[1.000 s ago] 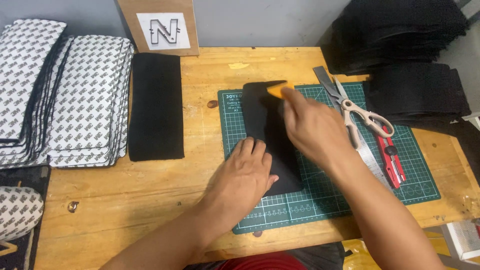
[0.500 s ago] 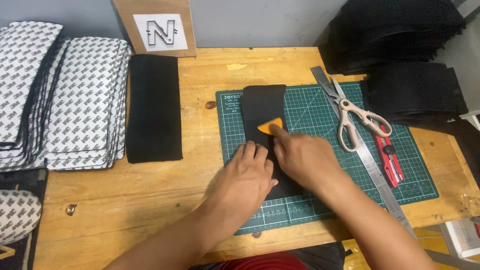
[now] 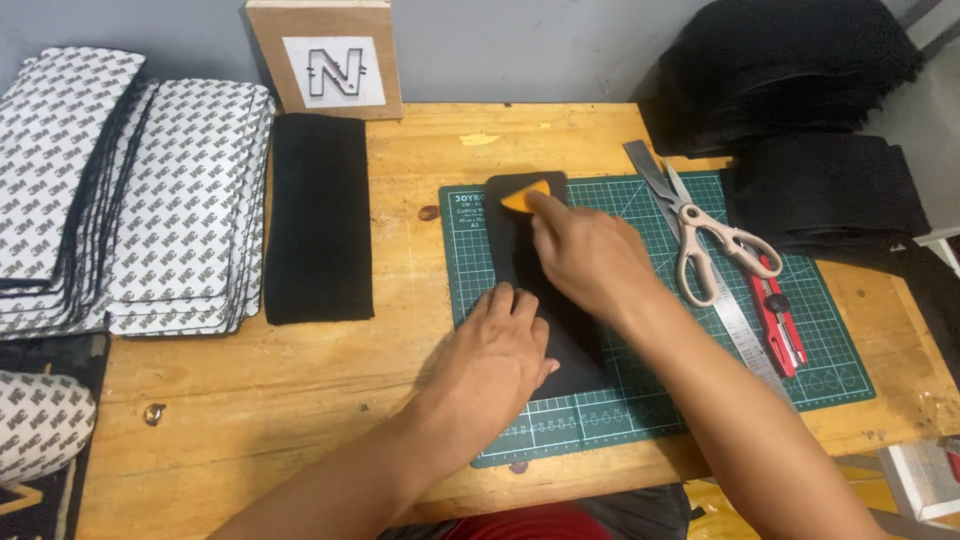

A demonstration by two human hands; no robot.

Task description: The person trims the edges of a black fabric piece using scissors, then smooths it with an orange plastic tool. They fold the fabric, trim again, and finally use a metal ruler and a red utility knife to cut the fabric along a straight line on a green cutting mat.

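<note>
Green cutting mat (image 3: 820, 330) lies on the wooden table (image 3: 300, 400), toward its near right side, and nearly everything else crowds around it. Pale-handled scissors (image 3: 712, 240) rest on the mat's right half, lying partly across a steel ruler (image 3: 725, 310) that runs diagonally toward the near edge; a red utility knife (image 3: 778, 315) sits just beside the ruler on its right. Off the mat to the right, heaps of black fabric (image 3: 800, 90) fill the far right corner. To the left, a black rectangular piece (image 3: 318, 215) lies flat on bare wood, and beyond it stacks of patterned grey-and-white sheets (image 3: 150, 190) overhang the table's left edge. A brown board with a white card (image 3: 325, 60) leans at the back wall.

Bare wood stays open between the lone black piece and the mat, and along the near edge in front of the left forearm (the mat's near edge lies close to the table's edge there).

On the mat's left half lies a long black strip (image 3: 520, 250), flat, dark and matte, with rounded far corners. The left hand (image 3: 495, 365) presses on its near end, fingers spread and flat. The right hand (image 3: 590, 255) is closed on a small orange scraper (image 3: 524, 195), its blade touching the strip's far end.
</note>
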